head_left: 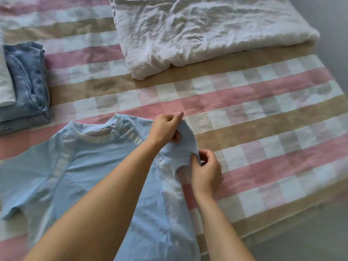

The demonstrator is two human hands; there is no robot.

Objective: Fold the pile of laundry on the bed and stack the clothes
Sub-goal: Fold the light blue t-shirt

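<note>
Two hands on one sleeve. A light blue T-shirt (98, 166) lies flat on the checked bed cover (263, 117), at the near side of the bed, with the neck pointing away from the person.

The right hand (206, 171) has its fingers curled, and thumb and fingertips pinch the lower hem of the right-side sleeve (185, 147). The left hand (165, 129), its forearm crossing over the shirt body, grips the same sleeve higher up, at its upper edge. The sleeve cloth is raised in a ridge between the two hands. The other sleeve lies spread flat at the left edge.

Farther left, apart from the shirt, is a folded blue garment (26, 81). A folded white piece (5, 81) lies on top of it, partly out of frame.

Farthest off, crumpled white bedding (207, 31) lies folded on the cover.
</note>
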